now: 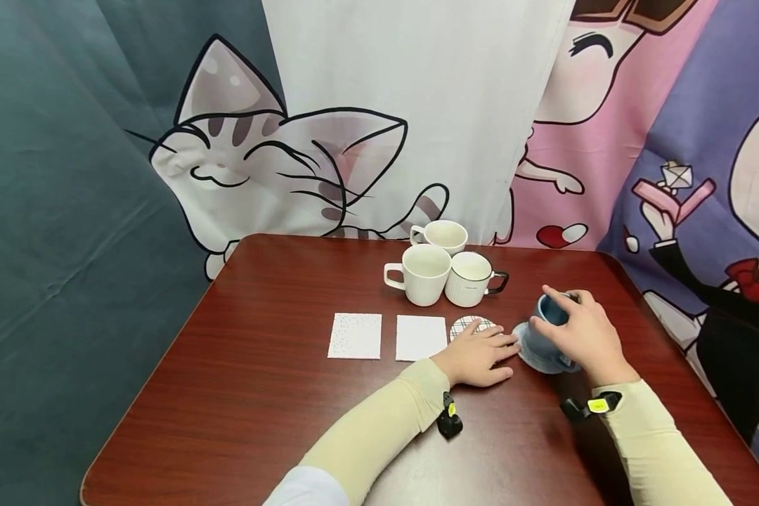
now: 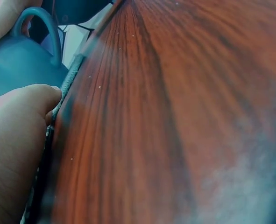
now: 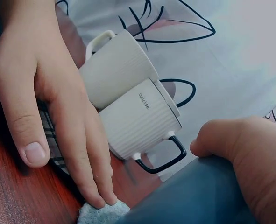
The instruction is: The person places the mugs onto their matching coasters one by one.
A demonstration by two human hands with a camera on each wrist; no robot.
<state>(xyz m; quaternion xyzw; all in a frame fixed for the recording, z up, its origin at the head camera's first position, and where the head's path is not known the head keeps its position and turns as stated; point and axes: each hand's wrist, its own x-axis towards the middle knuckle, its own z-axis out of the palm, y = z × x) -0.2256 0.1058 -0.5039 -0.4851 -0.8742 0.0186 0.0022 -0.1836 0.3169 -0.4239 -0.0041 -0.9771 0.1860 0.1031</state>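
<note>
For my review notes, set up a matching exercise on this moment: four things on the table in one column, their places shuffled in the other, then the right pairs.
Things
1. Blue mug
2. Speckled square coaster
3. Plaid round coaster
4. Black-handled mug

Places, as the head view shows them
A. Partly covered by the left hand
B. Rightmost of the three pale mugs
C. In the grip of the right hand
D. At the left end of the row of coasters

Right pairs: 1-C, 2-D, 3-A, 4-B
</note>
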